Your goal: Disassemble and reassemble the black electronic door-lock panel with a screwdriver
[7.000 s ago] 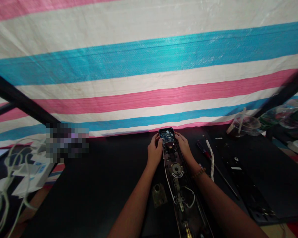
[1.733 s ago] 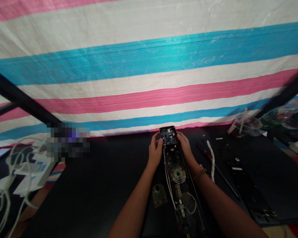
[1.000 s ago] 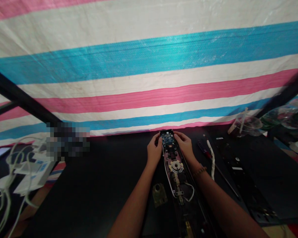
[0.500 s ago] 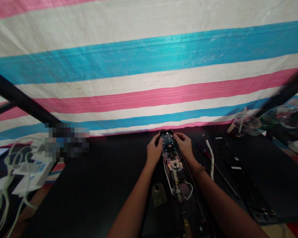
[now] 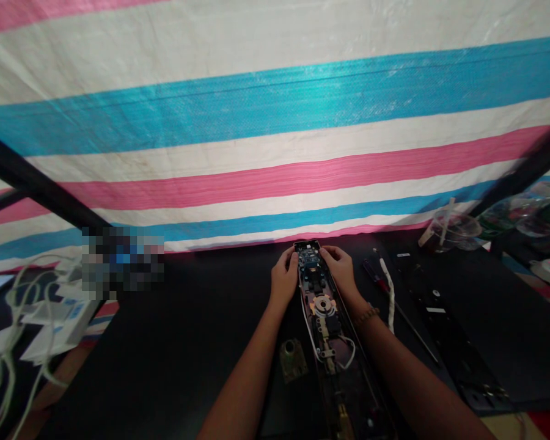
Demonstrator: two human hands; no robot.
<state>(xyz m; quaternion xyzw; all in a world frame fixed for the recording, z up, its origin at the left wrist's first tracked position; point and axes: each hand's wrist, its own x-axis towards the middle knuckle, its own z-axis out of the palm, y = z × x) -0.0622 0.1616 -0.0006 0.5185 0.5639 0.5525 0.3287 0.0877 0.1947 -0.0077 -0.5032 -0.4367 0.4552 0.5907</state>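
Note:
A long, narrow device housing (image 5: 326,333), which looks like an opened electronic door lock, lies lengthwise on the black table. Inside it show a circuit board (image 5: 310,256) at the far end, a round metal part (image 5: 323,305) and a thin white wire (image 5: 351,354). My left hand (image 5: 284,275) grips the far end from the left, thumb on the edge by the board. From the right, my right hand (image 5: 338,266) holds the same end. The fingers under the housing are hidden. Close to its left side sits a small metal bracket (image 5: 294,360) with a round knob.
On the right lie a screwdriver (image 5: 415,333), a white wrapped cable (image 5: 389,293) and a long black cover plate (image 5: 453,336). Plastic cups (image 5: 456,229) stand at the back right. White cables (image 5: 11,342) and boxes crowd the left. A striped tarp (image 5: 275,153) hangs behind.
Both hands keep their hold on the far end of the housing. The left thumb has shifted very slightly; the housing and the things around it look unmoved.

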